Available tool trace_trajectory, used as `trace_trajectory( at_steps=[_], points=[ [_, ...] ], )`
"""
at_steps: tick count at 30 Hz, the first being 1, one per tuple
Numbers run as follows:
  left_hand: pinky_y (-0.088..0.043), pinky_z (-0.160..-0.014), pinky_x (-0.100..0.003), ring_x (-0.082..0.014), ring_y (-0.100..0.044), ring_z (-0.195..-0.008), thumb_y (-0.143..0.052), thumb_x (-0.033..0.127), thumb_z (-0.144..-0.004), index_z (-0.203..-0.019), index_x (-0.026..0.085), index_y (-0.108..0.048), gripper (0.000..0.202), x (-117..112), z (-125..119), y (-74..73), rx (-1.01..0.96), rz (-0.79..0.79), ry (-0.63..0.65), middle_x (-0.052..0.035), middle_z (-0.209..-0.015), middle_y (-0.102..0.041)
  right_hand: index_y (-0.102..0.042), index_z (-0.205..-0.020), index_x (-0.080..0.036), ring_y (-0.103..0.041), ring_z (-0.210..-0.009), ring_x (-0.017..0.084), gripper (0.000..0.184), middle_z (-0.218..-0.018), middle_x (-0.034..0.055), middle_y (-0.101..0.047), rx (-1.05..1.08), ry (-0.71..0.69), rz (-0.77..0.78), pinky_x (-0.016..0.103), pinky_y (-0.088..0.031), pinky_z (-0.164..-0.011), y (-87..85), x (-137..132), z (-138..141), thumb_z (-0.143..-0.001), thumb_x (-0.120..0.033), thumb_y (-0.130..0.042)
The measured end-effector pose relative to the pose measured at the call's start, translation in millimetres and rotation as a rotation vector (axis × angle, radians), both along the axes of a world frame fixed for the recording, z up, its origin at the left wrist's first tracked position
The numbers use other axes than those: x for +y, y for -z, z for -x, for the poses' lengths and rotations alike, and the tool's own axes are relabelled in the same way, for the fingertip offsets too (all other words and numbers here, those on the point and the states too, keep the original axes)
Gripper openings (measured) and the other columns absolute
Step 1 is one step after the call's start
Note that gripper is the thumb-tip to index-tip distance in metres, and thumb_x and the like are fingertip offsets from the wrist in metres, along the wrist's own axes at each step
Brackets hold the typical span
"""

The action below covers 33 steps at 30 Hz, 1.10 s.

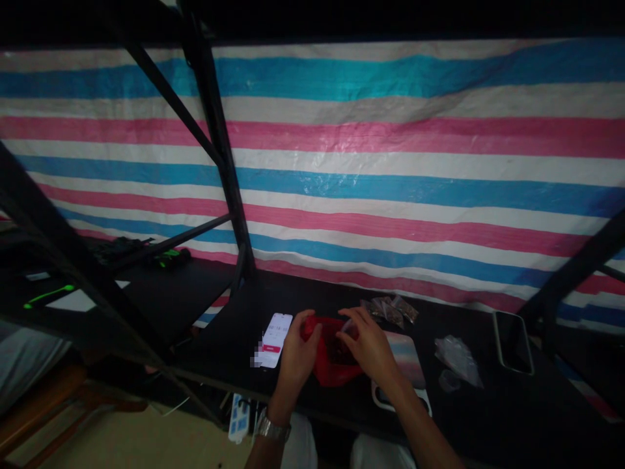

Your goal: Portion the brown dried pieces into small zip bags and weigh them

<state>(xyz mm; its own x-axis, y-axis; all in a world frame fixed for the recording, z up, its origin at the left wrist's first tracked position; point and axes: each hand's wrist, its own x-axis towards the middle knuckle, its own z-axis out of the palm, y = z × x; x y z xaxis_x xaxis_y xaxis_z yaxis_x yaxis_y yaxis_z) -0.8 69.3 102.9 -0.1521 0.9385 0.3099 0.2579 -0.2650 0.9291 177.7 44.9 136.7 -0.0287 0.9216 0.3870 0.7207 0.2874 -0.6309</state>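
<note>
A red plastic bag point(326, 370) lies on the dark table point(488, 417) in front of me. My left hand point(297, 357) grips its left edge, a metal watch on the wrist. On the bag's right side, my right hand point(370, 345) holds the rim, fingers curled at the opening. What is inside the bag looks dark and I cannot make it out. A lit phone point(274, 339) rests face up just left of my left hand.
A tablet-like device with a pastel cover point(409, 365) lies under my right forearm. Small clear packets point(390, 309) sit behind the bag, crumpled clear plastic point(458, 360) to the right, a dark phone point(512, 341) farther right. A striped tarp point(390, 163) backs the table; black frame bars point(215, 143) stand left.
</note>
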Motion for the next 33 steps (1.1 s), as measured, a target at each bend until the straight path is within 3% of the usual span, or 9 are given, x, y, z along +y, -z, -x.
trace_trajectory(
  at_steps=[4, 11, 15, 20, 23, 26, 30, 33],
  points=[
    [-0.051, -0.111, -0.056, -0.0317, -0.068, -0.119, -0.066, 0.036, -0.085, -0.117, 0.02, -0.071, 0.037, -9, -2, 2.7, 0.061, -0.041, -0.057, -0.0135, -0.12, -0.072, -0.071, -0.126, -0.03, -0.071, -0.117, 0.029, 0.043, -0.127, 0.0065, -0.069, -0.013, 0.014, -0.001, 0.047, -0.056, -0.105, 4.7, -1, 2, -0.087, -0.012, -0.076],
    [-0.049, -0.11, -0.058, -0.0336, -0.061, -0.121, -0.065, 0.03, -0.088, -0.12, 0.021, -0.072, 0.034, -22, 0, 0.0, 0.19, -0.093, -0.101, -0.0137, -0.119, -0.065, -0.071, -0.125, -0.029, -0.069, -0.122, 0.029, 0.041, -0.13, 0.0075, -0.066, 0.073, 0.006, 0.01, 0.047, -0.056, -0.108, 16.6, -1, 6, -0.088, -0.012, -0.072],
    [-0.048, -0.108, -0.059, -0.0349, -0.058, -0.121, -0.068, 0.028, -0.089, -0.121, 0.024, -0.075, 0.033, -27, -1, -8.2, 0.281, -0.096, -0.092, -0.0127, -0.121, -0.065, -0.069, -0.132, -0.03, -0.066, -0.127, 0.027, 0.05, -0.136, 0.0076, -0.062, 0.175, -0.007, 0.014, 0.046, -0.053, -0.112, 22.3, 0, 5, -0.085, -0.011, -0.071],
    [-0.048, -0.101, -0.059, -0.0378, -0.058, -0.119, -0.081, 0.033, -0.084, -0.104, 0.031, -0.082, 0.02, -32, -13, -14.2, 0.376, -0.067, -0.023, -0.0101, -0.121, -0.07, -0.063, -0.142, -0.029, -0.06, -0.135, 0.025, 0.067, -0.14, 0.0079, -0.061, 0.27, -0.063, 0.012, 0.047, -0.046, -0.12, 25.5, -3, 8, -0.079, -0.006, -0.063],
    [-0.049, -0.094, -0.057, -0.0371, -0.06, -0.112, -0.076, 0.034, -0.089, -0.091, 0.029, -0.083, 0.009, -31, -19, -12.3, 0.388, -0.052, -0.011, -0.0094, -0.111, -0.075, -0.064, -0.142, -0.029, -0.061, -0.134, 0.025, 0.064, -0.14, 0.0082, -0.064, 0.306, -0.084, 0.027, 0.046, -0.047, -0.12, 30.0, -5, 11, -0.081, -0.01, -0.064],
    [-0.05, -0.093, -0.055, -0.0358, -0.062, -0.108, -0.072, 0.03, -0.092, -0.085, 0.029, -0.083, 0.013, -29, -20, -9.9, 0.373, -0.067, -0.014, -0.0083, -0.104, -0.077, -0.066, -0.138, -0.028, -0.065, -0.127, 0.027, 0.057, -0.134, 0.0085, -0.069, 0.321, -0.067, 0.02, 0.047, -0.049, -0.116, 32.8, -6, 12, -0.082, -0.018, -0.068],
    [-0.051, -0.098, -0.052, -0.0319, -0.065, -0.11, -0.066, 0.029, -0.095, -0.098, 0.029, -0.083, 0.017, -26, -15, -10.6, 0.31, -0.136, -0.032, -0.0077, -0.109, -0.077, -0.073, -0.124, -0.023, -0.072, -0.106, 0.027, 0.038, -0.114, 0.0093, -0.077, 0.337, 0.031, -0.089, 0.046, -0.056, -0.103, 18.9, -6, -7, -0.088, -0.031, -0.068],
    [-0.052, -0.101, -0.05, -0.0292, -0.067, -0.11, -0.057, 0.033, -0.101, -0.104, 0.026, -0.08, 0.025, -26, -6, -10.7, 0.249, -0.179, -0.069, -0.009, -0.111, -0.075, -0.072, -0.121, -0.02, -0.073, -0.091, 0.026, 0.039, -0.103, 0.0103, -0.078, 0.339, 0.24, -0.234, 0.042, -0.059, -0.088, -5.3, -7, -59, -0.092, -0.045, -0.065]
  ],
)
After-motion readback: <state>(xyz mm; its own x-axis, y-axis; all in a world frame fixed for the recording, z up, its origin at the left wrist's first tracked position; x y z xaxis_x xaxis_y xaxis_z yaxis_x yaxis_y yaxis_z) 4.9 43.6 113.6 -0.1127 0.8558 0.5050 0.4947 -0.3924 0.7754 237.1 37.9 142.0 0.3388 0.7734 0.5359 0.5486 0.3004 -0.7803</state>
